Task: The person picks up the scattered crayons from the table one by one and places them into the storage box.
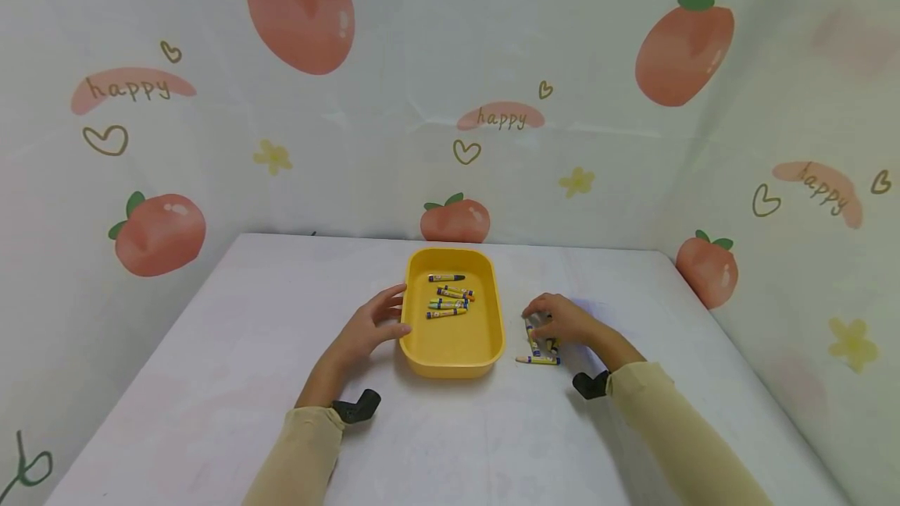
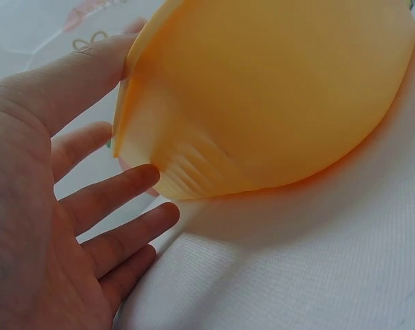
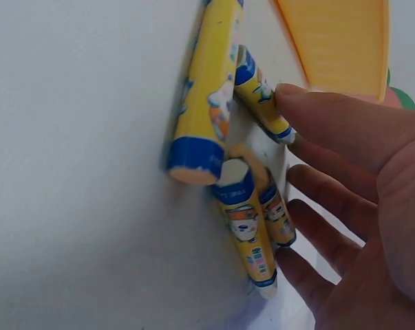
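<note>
A yellow tray (image 1: 453, 348) stands on the table with several crayons (image 1: 446, 314) lying in it. My left hand (image 1: 369, 326) is at the tray's left side, its thumb on the rim (image 2: 123, 75) and its other fingers loosely spread along the outer wall. To the right of the tray, my right hand (image 1: 566, 318) reaches down over a few loose crayons in yellow wrappers with blue bands. Its thumb tip overlaps one crayon (image 3: 257, 89), and the relaxed fingers reach beyond it. Two more crayons (image 3: 245, 230) lie beside the fingers. A pale-tipped crayon (image 1: 538, 361) lies nearest me.
The white table (image 1: 450, 443) meets a fabric backdrop (image 1: 394, 162) printed with peaches at the back and sides. Black wrist mounts (image 1: 357, 406) sit at both sleeve cuffs.
</note>
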The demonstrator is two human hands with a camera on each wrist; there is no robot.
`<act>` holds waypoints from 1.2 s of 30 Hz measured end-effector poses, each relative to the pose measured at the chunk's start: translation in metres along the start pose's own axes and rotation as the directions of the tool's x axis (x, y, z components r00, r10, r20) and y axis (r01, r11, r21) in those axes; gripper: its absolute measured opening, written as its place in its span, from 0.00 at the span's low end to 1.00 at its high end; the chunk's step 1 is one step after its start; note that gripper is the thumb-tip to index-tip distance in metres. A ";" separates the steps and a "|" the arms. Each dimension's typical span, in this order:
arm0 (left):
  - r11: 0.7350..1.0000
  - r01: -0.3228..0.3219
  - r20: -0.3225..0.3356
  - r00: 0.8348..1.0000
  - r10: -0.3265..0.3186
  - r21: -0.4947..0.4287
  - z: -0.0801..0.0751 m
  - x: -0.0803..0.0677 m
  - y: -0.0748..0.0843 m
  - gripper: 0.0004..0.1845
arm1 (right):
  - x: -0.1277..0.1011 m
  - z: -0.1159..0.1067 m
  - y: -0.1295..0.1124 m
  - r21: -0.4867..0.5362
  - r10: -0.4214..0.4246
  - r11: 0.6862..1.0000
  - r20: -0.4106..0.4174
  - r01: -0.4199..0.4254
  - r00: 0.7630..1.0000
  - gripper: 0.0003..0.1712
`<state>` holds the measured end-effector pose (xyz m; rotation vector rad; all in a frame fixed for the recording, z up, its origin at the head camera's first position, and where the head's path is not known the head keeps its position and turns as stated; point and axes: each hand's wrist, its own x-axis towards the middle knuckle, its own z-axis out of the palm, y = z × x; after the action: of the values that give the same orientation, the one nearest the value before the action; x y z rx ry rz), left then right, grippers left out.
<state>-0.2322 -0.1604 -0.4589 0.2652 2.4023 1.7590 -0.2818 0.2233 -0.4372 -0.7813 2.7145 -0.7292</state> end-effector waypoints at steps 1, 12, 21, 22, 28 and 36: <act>1.000 -0.001 0.000 1.000 0.001 0.001 0.000 0.000 0.000 0.40 | 0.000 0.000 0.000 -0.008 -0.011 1.000 0.002 0.011 1.000 0.19; 1.000 -0.012 -0.002 1.000 0.012 -0.003 0.001 0.000 -0.002 0.39 | 0.000 0.002 -0.001 -0.010 0.085 0.996 0.004 -0.085 0.996 0.17; 1.000 -0.001 -0.002 1.000 0.001 -0.007 0.001 -0.002 0.000 0.39 | -0.009 0.005 -0.010 0.073 0.174 0.983 -0.056 -0.169 0.983 0.22; 1.000 0.002 -0.003 1.000 -0.002 -0.005 0.001 -0.002 0.000 0.39 | -0.011 0.005 -0.012 0.086 0.174 0.982 -0.064 -0.168 0.983 0.22; 1.000 0.024 -0.011 1.000 -0.024 0.002 0.001 -0.002 0.001 0.40 | -0.021 0.010 -0.020 0.128 0.128 0.985 -0.111 -0.113 0.986 0.23; 1.000 0.006 -0.001 1.000 -0.006 -0.012 0.000 -0.002 0.002 0.39 | -0.027 0.016 -0.027 0.118 0.034 0.993 -0.176 -0.013 0.984 0.22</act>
<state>-0.2299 -0.1600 -0.4573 0.2552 2.3906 1.7705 -0.2424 0.2120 -0.4345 -0.6867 2.8000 -0.9857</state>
